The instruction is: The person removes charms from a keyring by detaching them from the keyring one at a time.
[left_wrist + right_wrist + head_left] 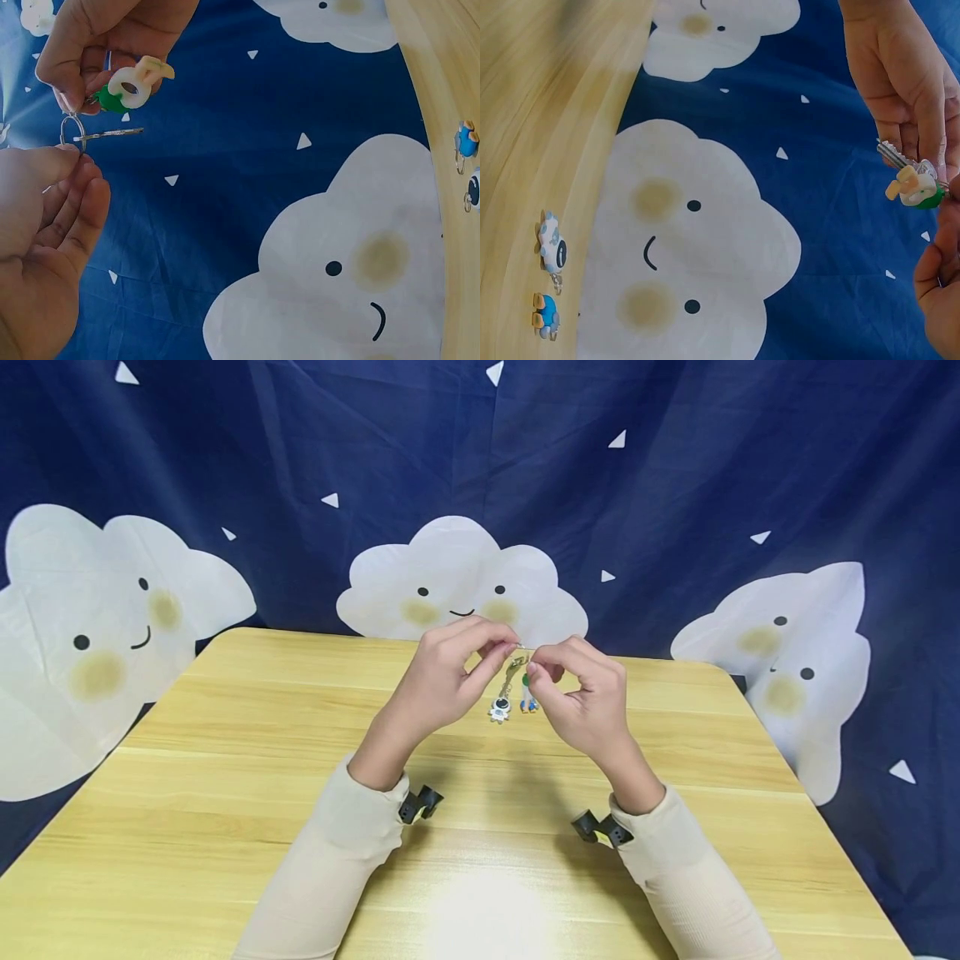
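My left hand point(453, 672) pinches a metal key ring point(73, 129) between thumb and fingers. A toothed key point(112, 133) hangs from that ring. Close beside it, my right hand point(588, 693) pinches a small green-and-white charm point(131, 88) with orange parts near its metal fitting; the fingers hide the exact grip. Fingertips of both hands almost meet at the ring. Whether the charm is linked to the ring, I cannot tell. In the right wrist view, the charm point(921, 191) overlaps the key point(896, 154).
On the wooden table point(480, 810), beyond and below the hands, lie a white astronaut charm point(500, 708) and a blue charm point(546, 313) with orange feet, each with a small metal fitting. A dark blue curtain point(675, 485) with printed clouds hangs behind the table's far edge.
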A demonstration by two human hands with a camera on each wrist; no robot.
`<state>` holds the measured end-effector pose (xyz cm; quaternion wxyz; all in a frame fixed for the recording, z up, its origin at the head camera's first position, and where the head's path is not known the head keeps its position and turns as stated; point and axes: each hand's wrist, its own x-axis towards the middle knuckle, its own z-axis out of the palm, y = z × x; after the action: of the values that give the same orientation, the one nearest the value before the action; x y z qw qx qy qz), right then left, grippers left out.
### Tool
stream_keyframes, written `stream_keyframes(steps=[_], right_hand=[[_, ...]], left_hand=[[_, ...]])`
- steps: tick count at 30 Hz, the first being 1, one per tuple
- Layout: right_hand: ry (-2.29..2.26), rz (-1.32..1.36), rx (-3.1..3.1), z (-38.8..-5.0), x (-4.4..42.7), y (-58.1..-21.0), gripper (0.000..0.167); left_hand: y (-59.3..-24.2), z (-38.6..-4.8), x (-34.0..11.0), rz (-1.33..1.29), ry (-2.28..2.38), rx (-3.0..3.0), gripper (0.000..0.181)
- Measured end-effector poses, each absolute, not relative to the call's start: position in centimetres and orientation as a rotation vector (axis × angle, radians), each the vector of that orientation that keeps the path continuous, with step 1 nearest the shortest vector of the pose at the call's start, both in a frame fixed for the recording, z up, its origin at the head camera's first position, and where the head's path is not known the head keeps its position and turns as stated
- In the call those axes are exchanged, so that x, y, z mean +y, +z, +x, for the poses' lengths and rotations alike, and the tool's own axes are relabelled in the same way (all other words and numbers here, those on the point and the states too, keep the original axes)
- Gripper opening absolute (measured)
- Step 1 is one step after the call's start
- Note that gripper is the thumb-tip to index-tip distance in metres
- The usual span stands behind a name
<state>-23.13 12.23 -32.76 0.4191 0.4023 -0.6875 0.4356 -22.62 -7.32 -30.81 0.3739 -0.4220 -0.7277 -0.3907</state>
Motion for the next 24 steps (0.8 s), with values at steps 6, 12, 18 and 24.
stream_keyframes(steps=[6, 12, 18, 24], right_hand=[[1.090, 1.011, -1.721, -23.19, 12.25, -32.79, 0.017], [1.094, 1.009, -1.727, -23.19, 12.32, -32.77, 0.016], [1.089, 1.019, -1.741, -23.17, 12.32, -32.77, 0.016], [1.080, 1.019, -1.747, -23.16, 12.30, -32.80, 0.016]], left_hand=[[-30.77, -22.50, -7.23, -1.081, -1.006, -1.885, 0.006], [-30.77, -22.40, -7.04, -1.028, -1.094, -1.912, 0.005], [-30.82, -22.45, -6.93, -1.040, -1.074, -1.889, 0.005], [-30.91, -22.50, -6.90, -1.061, -1.020, -1.855, 0.005]])
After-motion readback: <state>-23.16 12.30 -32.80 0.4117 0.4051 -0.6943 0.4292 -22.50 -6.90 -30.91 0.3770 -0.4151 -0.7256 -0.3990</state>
